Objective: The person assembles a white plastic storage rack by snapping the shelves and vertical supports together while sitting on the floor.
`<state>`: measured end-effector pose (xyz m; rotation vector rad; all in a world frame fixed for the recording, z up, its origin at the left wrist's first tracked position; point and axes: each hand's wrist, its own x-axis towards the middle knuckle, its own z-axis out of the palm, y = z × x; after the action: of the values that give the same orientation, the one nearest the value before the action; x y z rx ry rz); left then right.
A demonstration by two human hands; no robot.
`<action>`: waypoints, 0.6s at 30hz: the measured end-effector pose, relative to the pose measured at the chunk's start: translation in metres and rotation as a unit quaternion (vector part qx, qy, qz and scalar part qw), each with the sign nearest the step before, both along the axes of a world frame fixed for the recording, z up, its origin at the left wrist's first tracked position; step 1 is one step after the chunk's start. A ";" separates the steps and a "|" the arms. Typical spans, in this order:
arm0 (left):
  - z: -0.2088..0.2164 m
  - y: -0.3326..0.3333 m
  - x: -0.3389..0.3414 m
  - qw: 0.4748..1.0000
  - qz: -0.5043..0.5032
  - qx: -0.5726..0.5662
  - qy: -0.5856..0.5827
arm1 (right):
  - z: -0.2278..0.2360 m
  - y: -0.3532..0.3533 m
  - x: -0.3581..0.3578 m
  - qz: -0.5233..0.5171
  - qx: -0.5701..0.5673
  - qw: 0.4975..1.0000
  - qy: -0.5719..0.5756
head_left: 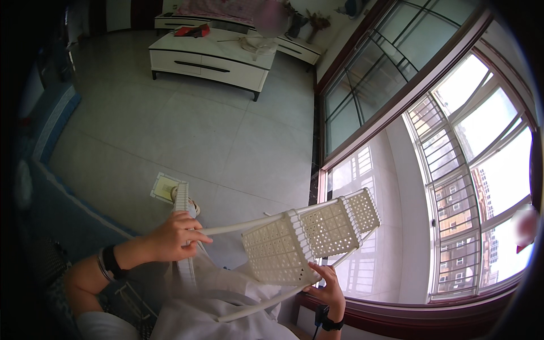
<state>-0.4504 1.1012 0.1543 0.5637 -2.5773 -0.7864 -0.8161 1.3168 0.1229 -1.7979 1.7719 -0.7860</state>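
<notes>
A white frame of two long tubes [243, 227] with perforated woven-look panels [275, 255] stretches from my lap to the right, tilted upward at its far end. Bumpy white bindings wrap the tubes between the panels. My left hand [180, 237] closes round the near end of the upper tube, above a ribbed white strip [182, 195] that runs down past my knee. Lower right, my right hand [327, 286] grips the lower tube beside the nearest panel's corner. That tube's free end [226, 318] lies over my lap.
A pale yellow square pad [164, 187] lies on the tiled floor [192, 124] by my foot. Farther off stands a white low table [207, 56] with red and pale items on it. A sliding glass door [371, 73] and its dark red sill border my right side. Blue seating [62, 198] is at left.
</notes>
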 end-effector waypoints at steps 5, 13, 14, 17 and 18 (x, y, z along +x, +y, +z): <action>-0.004 0.000 -0.002 1.000 -0.007 -0.009 -0.004 | 0.000 -0.005 0.001 -0.002 -0.026 0.999 0.021; -0.013 0.010 -0.005 0.997 0.037 -0.057 0.021 | 0.000 -0.010 0.003 -0.002 -0.016 1.000 0.017; -0.013 0.010 -0.004 0.997 0.037 -0.057 0.021 | 0.000 -0.010 0.003 0.000 -0.012 1.000 0.016; -0.011 0.009 -0.004 0.997 0.036 -0.060 0.017 | 0.002 -0.012 0.003 0.004 -0.024 1.000 0.013; -0.010 0.009 -0.003 0.998 0.033 -0.060 0.014 | 0.000 -0.012 0.003 0.004 -0.024 1.000 0.013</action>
<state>-0.4532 1.1101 0.1438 0.5929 -2.5455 -0.6090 -0.8132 1.3053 0.1233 -1.8537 1.7745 -0.8118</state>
